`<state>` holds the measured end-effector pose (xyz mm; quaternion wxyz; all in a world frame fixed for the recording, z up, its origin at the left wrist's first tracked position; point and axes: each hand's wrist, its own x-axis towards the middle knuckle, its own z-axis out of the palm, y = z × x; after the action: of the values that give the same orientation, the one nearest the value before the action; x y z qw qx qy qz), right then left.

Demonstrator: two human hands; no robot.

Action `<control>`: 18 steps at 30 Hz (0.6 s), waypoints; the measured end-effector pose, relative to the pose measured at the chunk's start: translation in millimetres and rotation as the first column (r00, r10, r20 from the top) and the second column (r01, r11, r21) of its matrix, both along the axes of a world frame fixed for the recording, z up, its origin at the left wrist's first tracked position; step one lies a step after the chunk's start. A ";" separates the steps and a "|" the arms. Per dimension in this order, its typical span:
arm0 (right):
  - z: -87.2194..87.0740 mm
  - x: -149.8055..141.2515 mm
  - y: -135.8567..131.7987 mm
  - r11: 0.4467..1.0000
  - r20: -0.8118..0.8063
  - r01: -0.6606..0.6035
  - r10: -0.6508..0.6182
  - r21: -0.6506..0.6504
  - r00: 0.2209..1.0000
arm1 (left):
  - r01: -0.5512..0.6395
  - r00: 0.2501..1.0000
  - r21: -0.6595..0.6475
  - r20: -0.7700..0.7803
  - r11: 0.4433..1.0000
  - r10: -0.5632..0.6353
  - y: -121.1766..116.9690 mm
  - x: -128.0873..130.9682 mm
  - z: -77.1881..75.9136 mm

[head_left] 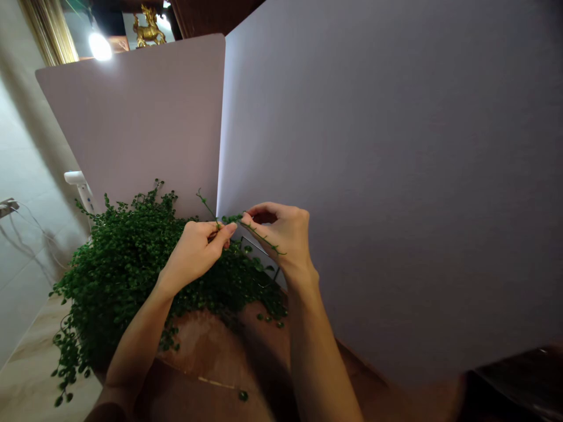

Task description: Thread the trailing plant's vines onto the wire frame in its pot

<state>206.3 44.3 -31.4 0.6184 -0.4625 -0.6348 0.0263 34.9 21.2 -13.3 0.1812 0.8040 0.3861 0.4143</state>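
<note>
A bushy trailing plant (127,252) with small round green leaves spreads over the left and middle of the view. Above its right part, my left hand (197,249) pinches a thin green plant stem (206,205), whose upper end sticks up past the fingers. Close beside it, my right hand (281,234) is closed with thumb and forefinger on the same stem or a second one; which of these I cannot tell. A bare-looking length of stem (266,241) runs down across the back of the right thumb. A few small leaves show between the two hands.
Tall pale panels (396,176) stand behind and to the right. On the brown wooden surface (206,340) lie a thin straw-coloured stick (215,383) and a loose leaf (243,395). A thin dark wire frame (259,245) stands behind the hands. A lit bulb (100,47) and golden figurine (149,28) show at top left.
</note>
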 end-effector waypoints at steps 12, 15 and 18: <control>-20.8 33.3 23.3 0.945 0.079 0.166 -0.149 -0.283 0.986 | 0.038 0.964 -0.126 0.265 0.991 -0.003 -18.0 -33.3 23.9; -19.0 31.2 16.8 0.934 0.178 0.139 -0.083 -0.329 0.980 | 0.136 0.894 -0.185 0.446 0.973 -0.041 -3.6 -34.4 21.7; -13.3 16.0 10.7 0.953 0.194 -0.048 0.110 -0.300 0.975 | 0.282 0.843 -0.245 0.524 0.927 -0.118 4.8 -29.3 18.2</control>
<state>222.3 55.0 -44.7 0.4715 -0.5234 -0.7032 0.0963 5.7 26.1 4.9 0.4428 0.6660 0.2994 0.5203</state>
